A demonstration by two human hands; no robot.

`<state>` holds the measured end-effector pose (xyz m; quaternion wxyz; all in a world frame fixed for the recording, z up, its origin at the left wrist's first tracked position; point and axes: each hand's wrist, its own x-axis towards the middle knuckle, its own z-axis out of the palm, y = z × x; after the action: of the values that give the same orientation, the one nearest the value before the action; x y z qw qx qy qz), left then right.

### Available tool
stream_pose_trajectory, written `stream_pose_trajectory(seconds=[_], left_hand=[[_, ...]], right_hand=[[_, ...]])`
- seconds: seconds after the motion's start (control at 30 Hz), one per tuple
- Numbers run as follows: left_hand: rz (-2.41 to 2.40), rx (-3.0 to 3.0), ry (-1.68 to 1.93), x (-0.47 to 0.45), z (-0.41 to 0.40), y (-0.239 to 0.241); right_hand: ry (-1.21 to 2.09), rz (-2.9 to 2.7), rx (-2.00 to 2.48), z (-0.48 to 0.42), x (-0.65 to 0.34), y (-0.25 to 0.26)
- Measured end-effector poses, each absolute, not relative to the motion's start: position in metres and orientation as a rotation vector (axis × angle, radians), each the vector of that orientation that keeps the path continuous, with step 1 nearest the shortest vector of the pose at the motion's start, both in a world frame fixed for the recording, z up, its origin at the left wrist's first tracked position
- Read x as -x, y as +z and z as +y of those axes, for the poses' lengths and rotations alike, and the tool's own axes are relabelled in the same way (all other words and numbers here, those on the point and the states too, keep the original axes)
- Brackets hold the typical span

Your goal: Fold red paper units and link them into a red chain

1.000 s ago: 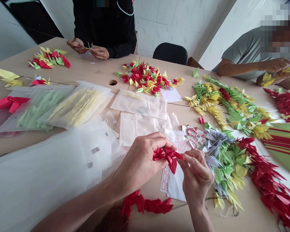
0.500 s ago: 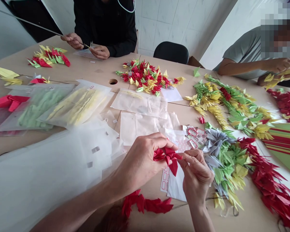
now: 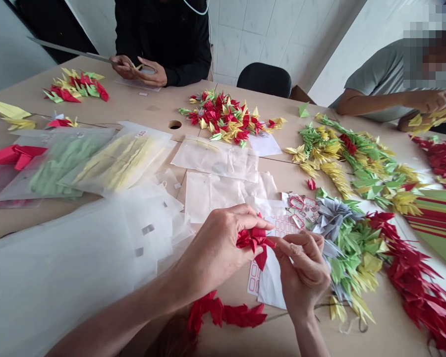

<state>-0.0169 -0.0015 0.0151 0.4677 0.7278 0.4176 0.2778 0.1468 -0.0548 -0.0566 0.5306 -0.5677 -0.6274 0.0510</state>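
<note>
My left hand (image 3: 219,248) is closed around a small bunch of folded red paper cranes (image 3: 258,240), held above the table. From the right, my right hand (image 3: 303,267) pinches thumb and forefinger at the pointed tip of the front red crane. Whether a thread or needle is also between those fingertips is too small to tell. Below my hands, a string of red paper cranes (image 3: 241,316) trails across the table near my body. A white paper (image 3: 271,282) and a sheet of red-bordered labels (image 3: 284,224) lie under and behind the right hand.
Frosted plastic bags (image 3: 78,263) cover the left side, near bags of green (image 3: 55,163) and yellow folded paper (image 3: 122,161). A mixed crane pile (image 3: 223,116) sits mid-table. Strung green cranes (image 3: 351,248) and red ones (image 3: 418,292) lie right. Two people work across the table.
My right hand has tilted and shifted slightly, and the red crane's tip sits a little lower. Across the table, the person in black has brought both hands closer together, moving the long thin strip.
</note>
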Motion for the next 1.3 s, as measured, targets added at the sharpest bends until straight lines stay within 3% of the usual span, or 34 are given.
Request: stream_pose_trajectory(seconds=[0.8, 1.07, 1.3], left_hand=[[1.031, -1.771, 0.661, 0.018, 0.0, 0.018], [1.031, -1.784, 0.658, 0.019, -0.001, 0.016], [1.037, -1.808, 0.641, 0.018, -0.001, 0.016]], right_hand=[[0.623, -1.129, 1.211, -0.054, -0.143, -0.073], [0.548, -1.224, 1.241, -0.053, -0.143, -0.068], [0.247, -1.475, 1.33, -0.055, -0.144, -0.055]])
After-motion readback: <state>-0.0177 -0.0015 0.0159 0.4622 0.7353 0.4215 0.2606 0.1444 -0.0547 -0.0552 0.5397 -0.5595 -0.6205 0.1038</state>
